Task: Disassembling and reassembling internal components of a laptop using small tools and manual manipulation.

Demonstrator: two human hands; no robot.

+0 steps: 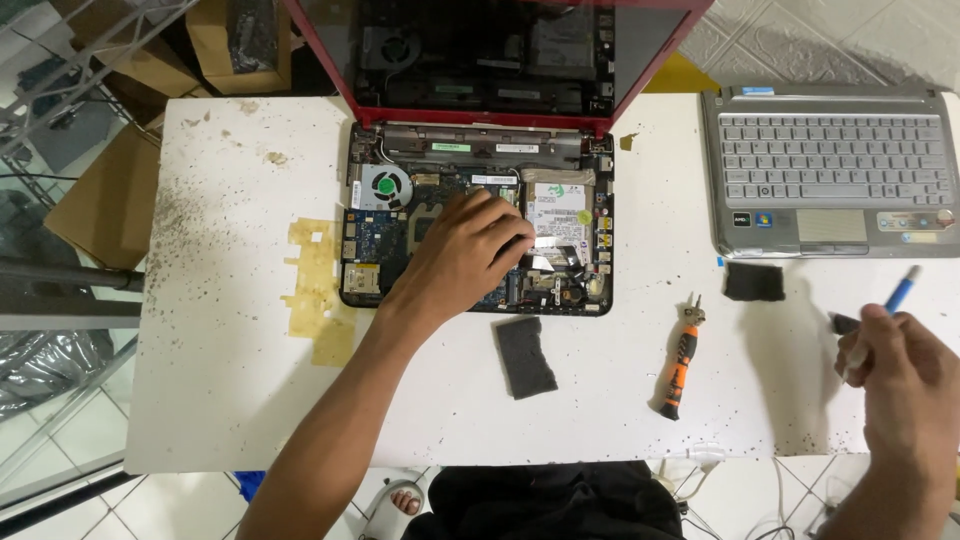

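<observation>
An opened red laptop (478, 170) lies at the table's far middle, its keyboard cover off and the circuit board, fan (386, 186) and drive (557, 212) exposed. My left hand (463, 256) rests palm down on the board's middle, fingers curled near the drive; whether it grips anything is hidden. My right hand (905, 372) hovers at the right edge, closed around a blue and white pen-like tool (888, 312). An orange and black tool (680, 362) lies on the table between the hands.
A silver laptop (830, 170) sits at the far right. Dark foam pads lie below the red laptop (526, 356) and near the silver one (754, 282). The white table (230, 390) is stained, with yellow tape residue (318, 290) at left. Cardboard boxes stand beyond.
</observation>
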